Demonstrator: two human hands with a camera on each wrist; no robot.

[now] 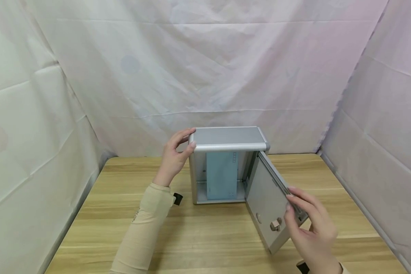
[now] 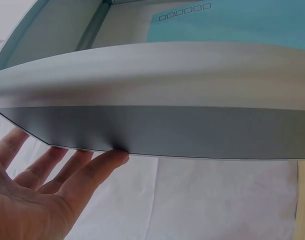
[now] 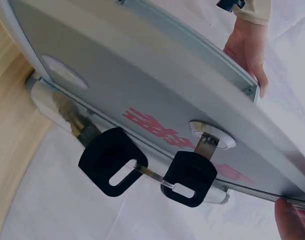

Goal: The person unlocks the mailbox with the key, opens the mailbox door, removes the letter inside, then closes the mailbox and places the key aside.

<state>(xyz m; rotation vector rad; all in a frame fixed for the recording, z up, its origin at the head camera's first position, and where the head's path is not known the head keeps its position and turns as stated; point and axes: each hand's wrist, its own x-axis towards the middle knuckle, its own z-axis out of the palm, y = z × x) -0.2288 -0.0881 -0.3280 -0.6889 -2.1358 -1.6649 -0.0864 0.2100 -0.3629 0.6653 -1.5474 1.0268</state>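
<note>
A grey metal box [image 1: 226,136] with silver edges stands upright on the table, its front door [image 1: 268,198] swung out to the right. Inside leans a light blue envelope [image 1: 221,177] with a row of small printed squares. My left hand [image 1: 172,158] holds the top left end of the box, thumb at the front edge and fingers towards the back. With thumb and fingers my right hand [image 1: 313,226] pinches the door's free edge. On the door's outer face, in the right wrist view, a black-headed key [image 3: 190,177] sits in the lock, with a second key [image 3: 113,161] hanging from its ring.
The wood-grain table [image 1: 191,239] runs out to both sides of the box and in front of it. Pale cloth [image 1: 205,68] hangs behind and along both sides. Red lettering [image 3: 152,127] marks the door's outside. A lock cam [image 1: 275,224] juts from the door's inner face.
</note>
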